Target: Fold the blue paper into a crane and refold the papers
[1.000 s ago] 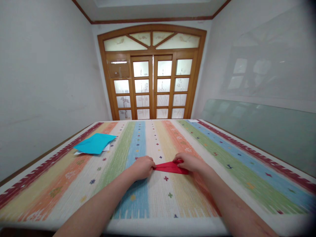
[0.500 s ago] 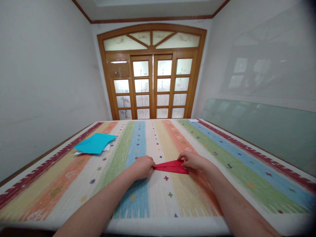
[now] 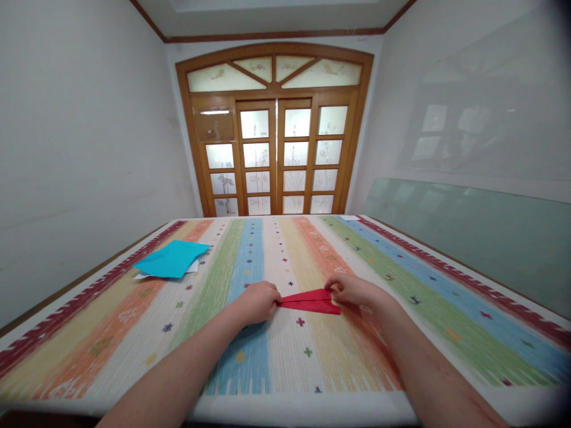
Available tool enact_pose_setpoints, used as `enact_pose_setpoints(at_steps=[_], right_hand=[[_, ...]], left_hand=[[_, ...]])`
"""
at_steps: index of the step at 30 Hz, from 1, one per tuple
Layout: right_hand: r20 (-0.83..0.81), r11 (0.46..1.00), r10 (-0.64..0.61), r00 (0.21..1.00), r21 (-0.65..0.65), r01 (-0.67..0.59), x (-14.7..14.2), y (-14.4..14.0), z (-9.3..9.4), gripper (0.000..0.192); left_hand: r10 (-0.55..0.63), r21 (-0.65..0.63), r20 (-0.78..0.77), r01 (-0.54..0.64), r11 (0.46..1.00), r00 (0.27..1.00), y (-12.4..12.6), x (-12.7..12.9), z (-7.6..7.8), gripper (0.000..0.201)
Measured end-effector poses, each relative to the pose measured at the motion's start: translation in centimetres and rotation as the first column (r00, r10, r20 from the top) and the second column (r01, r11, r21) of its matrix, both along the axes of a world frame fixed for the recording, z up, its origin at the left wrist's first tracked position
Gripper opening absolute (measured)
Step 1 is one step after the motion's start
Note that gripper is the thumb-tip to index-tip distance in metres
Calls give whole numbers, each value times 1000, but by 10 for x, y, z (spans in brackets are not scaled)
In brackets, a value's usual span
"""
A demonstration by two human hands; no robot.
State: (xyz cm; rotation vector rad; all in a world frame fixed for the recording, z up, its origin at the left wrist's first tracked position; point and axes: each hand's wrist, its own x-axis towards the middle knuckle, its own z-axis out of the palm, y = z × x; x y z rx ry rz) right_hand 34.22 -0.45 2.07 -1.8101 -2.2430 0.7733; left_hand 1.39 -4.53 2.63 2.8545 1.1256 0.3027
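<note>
A folded piece of red paper [image 3: 310, 301] lies low over the striped tablecloth, narrow on the left and wider on the right, with a fold line along its length. My left hand [image 3: 259, 303] is closed on its narrow left tip, the fingers pressed together. At the wide right end, my right hand [image 3: 354, 290] pinches the upper corner between thumb and forefinger. The lower right corner of the paper sticks out free below that hand. Part of my right hand's curled fingers are hidden from view.
Blue paper sheets [image 3: 173, 259] lie on the left of the tablecloth [image 3: 214, 285], with white paper [image 3: 193, 267] showing underneath. A small white piece [image 3: 349, 217] sits at the far edge. Beyond stand wooden glazed doors [image 3: 274, 151]; a pale green glass panel [image 3: 473, 232] leans at right.
My right hand has shifted very slightly to the right along the red paper's wide end. My left hand and the paper stay in place.
</note>
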Motion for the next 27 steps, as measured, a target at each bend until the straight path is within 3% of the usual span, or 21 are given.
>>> enact_pose_setpoints(at_steps=[7, 12, 15, 19, 21, 27], right_hand=[[-71, 1000, 4, 997, 15, -3, 4, 1, -3, 45], [-12, 999, -33, 999, 5, 33, 6, 3, -3, 40], [-38, 973, -97, 995, 205, 102, 5, 7, 0, 27], [-189, 835, -157, 969, 499, 233, -2, 12, 7, 31], [-217, 812, -117, 969, 541, 219, -7, 10, 10, 32], [-176, 824, 75, 982, 566, 38, -35, -4, 12, 32]], left_hand=[[10, -2, 2, -10, 1000, 1000, -1, 0, 2, 28], [6, 13, -11, -5, 1000, 1000, 0, 1, 1, 27], [-9, 26, -15, 10, 1000, 1000, 0, 1, 0, 27], [-11, 24, -14, 11, 1000, 1000, 0, 0, 1, 27], [-14, 22, -13, 14, 1000, 1000, 0, -1, 2, 24], [-14, -2, 22, 14, 1000, 1000, -2, 0, 5, 23]])
